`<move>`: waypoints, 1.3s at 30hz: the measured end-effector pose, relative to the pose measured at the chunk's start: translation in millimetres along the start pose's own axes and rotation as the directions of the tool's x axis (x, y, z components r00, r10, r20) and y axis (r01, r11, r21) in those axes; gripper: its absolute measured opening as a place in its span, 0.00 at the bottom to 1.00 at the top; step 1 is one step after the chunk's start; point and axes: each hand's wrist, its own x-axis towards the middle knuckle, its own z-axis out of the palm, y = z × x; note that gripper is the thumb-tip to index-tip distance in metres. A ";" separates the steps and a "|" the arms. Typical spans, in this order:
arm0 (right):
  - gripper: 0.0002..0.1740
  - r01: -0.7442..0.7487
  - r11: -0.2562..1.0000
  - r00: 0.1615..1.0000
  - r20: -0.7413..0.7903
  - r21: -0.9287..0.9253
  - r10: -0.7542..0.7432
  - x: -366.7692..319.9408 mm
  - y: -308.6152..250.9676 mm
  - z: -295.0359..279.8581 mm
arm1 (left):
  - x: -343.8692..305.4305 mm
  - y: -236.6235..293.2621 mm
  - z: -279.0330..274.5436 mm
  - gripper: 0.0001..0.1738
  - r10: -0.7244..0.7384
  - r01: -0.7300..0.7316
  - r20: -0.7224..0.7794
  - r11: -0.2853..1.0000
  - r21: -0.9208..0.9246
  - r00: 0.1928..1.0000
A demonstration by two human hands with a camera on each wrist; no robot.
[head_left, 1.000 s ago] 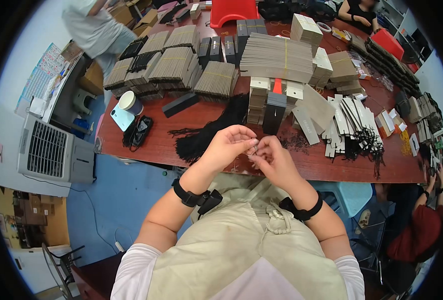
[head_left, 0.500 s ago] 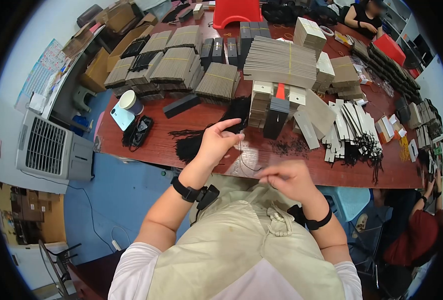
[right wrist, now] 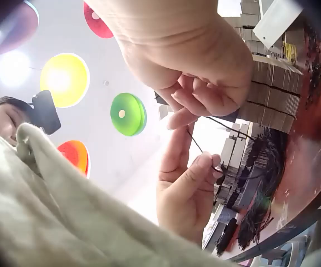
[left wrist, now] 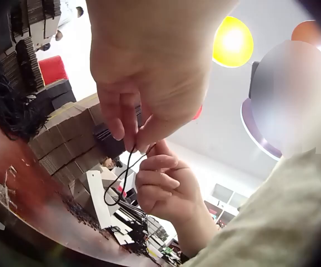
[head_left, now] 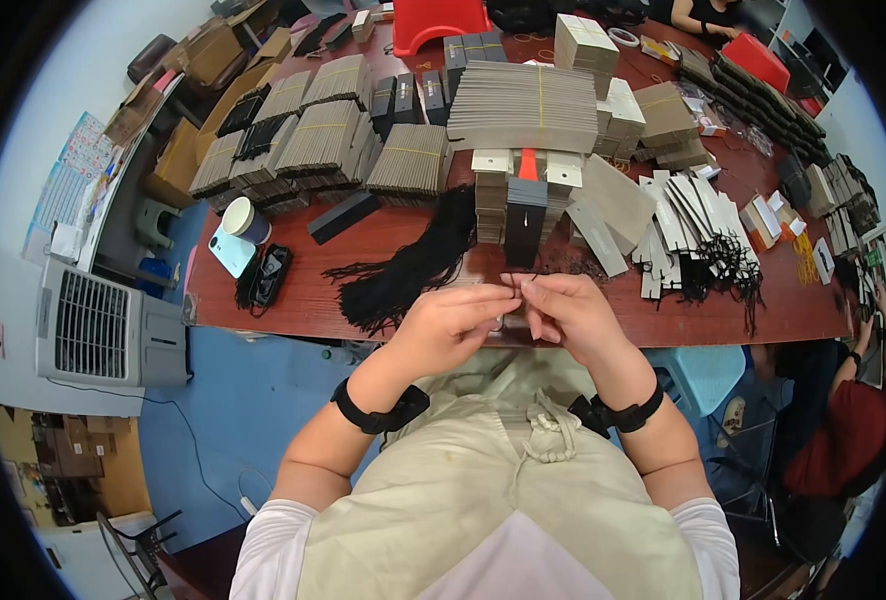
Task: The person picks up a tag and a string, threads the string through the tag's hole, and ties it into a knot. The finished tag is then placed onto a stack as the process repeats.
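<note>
A thin black cord [left wrist: 129, 177] hangs in a loop below the fingertips in the left wrist view. My left hand [head_left: 453, 325] pinches it between thumb and fingers at the table's front edge. Facing it, my right hand [head_left: 575, 312] pinches another part of the cord, the fingertips of both hands almost touching. The right wrist view shows the cord [right wrist: 196, 142] running between the two hands. Left of the hands lies a bundle of black cords [head_left: 403, 275]; just behind them stands a dark box [head_left: 525, 225].
Stacks of grey card pieces [head_left: 523, 108] stand behind the hands. White tags with black cords [head_left: 698, 235] lie to the right. A paper cup [head_left: 243, 220], a phone [head_left: 231, 252] and a black pouch [head_left: 264, 278] are at the left. Another person sits at the far right.
The hands were apart half a second ago with the cord stretched between them; now they are together. The right hand has moved up and left toward the left hand.
</note>
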 end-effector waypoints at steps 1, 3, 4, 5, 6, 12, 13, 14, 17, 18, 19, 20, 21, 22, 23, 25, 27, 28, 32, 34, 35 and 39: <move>0.19 0.002 1.000 1.000 0.003 0.013 -0.002 -0.2 0.6 -0.6 | -1.7 -0.8 1.0 0.23 -0.003 0.003 0.018 1.000 0.011 1.000; 0.19 -0.008 0.998 1.000 -0.008 0.054 0.009 -1.2 0.4 -0.5 | -3.1 -0.3 1.7 0.23 0.006 -0.007 0.042 0.999 0.039 0.999; 0.19 -0.019 0.996 1.000 -0.023 0.082 0.020 -1.7 -0.4 -0.1 | -3.2 0.1 1.8 0.23 0.017 -0.020 0.047 0.998 0.055 0.999; 0.18 -0.029 0.993 0.999 -0.037 0.111 0.033 -2.2 -0.7 0.1 | -3.3 0.5 2.0 0.23 0.029 -0.032 0.053 0.997 0.072 0.998; 0.18 -0.044 0.993 0.998 -0.038 0.106 0.048 -2.5 0.4 -0.6 | -3.4 1.1 2.4 0.23 0.023 -0.026 0.046 0.998 0.064 0.999; 0.14 -0.026 0.999 0.998 -0.051 0.022 0.027 -4.6 4.2 2.0 | -2.5 6.9 5.7 0.20 -0.080 0.084 0.054 0.995 -0.058 0.995; 0.13 0.005 1.000 0.996 -0.085 -0.030 -0.007 -3.6 7.3 2.1 | -4.2 10.2 5.4 0.18 -0.146 0.156 0.086 0.981 -0.115 0.985; 0.12 0.033 0.996 0.992 -0.118 -0.082 -0.043 -3.1 9.1 2.2 | -5.2 11.8 5.1 0.17 -0.209 0.228 0.122 0.959 -0.168 0.970; 0.10 0.121 0.949 0.985 -0.081 -0.291 -0.151 -5.3 7.5 4.1 | -8.7 -12.7 9.4 0.12 -0.328 0.277 -0.024 0.834 -0.478 0.945; 0.10 0.117 0.946 0.987 -0.072 -0.302 -0.145 -5.7 7.3 5.4 | -7.2 -7.5 11.2 0.11 -0.451 0.323 -0.024 0.673 -0.666 0.892; 0.09 0.112 0.943 0.989 -0.062 -0.312 -0.138 -5.7 7.0 7.0 | -2.9 -2.5 10.7 0.11 -0.497 0.378 0.040 0.602 -0.704 0.867; 0.09 0.108 0.940 0.990 -0.052 -0.323 -0.131 -5.5 7.7 8.6 | 1.2 0.5 9.8 0.12 -0.537 0.429 0.105 0.525 -0.734 0.837; 0.09 0.118 0.931 0.988 -0.053 -0.346 -0.145 -4.6 10.0 9.5 | 3.6 0.9 9.9 0.12 -0.569 0.477 0.171 0.445 -0.758 0.804; 0.08 0.129 0.920 0.986 -0.054 -0.370 -0.160 -2.9 12.6 9.9 | -0.4 -8.1 15.4 0.11 -0.544 0.463 0.142 0.515 -0.721 0.827; 0.08 0.141 0.908 0.983 -0.055 -0.394 -0.177 -1.8 14.3 10.1 | 0.8 -8.1 15.4 0.11 -0.563 0.464 0.143 0.484 -0.742 0.814; 0.08 0.091 0.922 0.992 -0.048 -0.376 -0.117 -1.9 11.9 9.3 | 4.1 -7.6 14.6 0.10 -0.596 0.463 0.147 0.420 -0.781 0.790; 0.08 0.072 0.921 0.995 -0.038 -0.383 -0.094 -1.8 12.8 7.9 | 4.3 -10.2 14.8 0.10 -0.602 0.453 0.161 0.372 -0.810 0.782; 0.09 0.079 0.913 0.995 -0.030 -0.400 -0.100 -1.1 15.5 6.7 | 4.5 -11.1 15.1 0.10 -0.605 0.448 0.168 0.346 -0.824 0.778; 0.10 0.136 0.897 0.989 0.005 -0.421 -0.148 2.0 24.1 3.5 | 8.0 -9.0 16.0 0.11 -0.614 0.446 0.180 0.313 -0.839 0.769; 0.10 0.154 0.865 0.984 -0.006 -0.477 -0.179 1.7 23.0 3.6 | 7.0 -12.5 20.1 0.12 -0.613 0.432 0.172 0.306 -0.848 0.771; 0.10 0.163 0.848 0.981 -0.011 -0.505 -0.195 1.6 22.4 3.6 | 6.4 -11.5 20.3 0.13 -0.636 0.465 0.206 0.272 -0.842 0.744; 0.09 0.197 0.799 0.957 -0.065 -0.569 -0.282 1.8 21.5 6.0 | 0.5 -11.7 24.4 0.14 -0.651 0.548 0.278 0.253 -0.797 0.706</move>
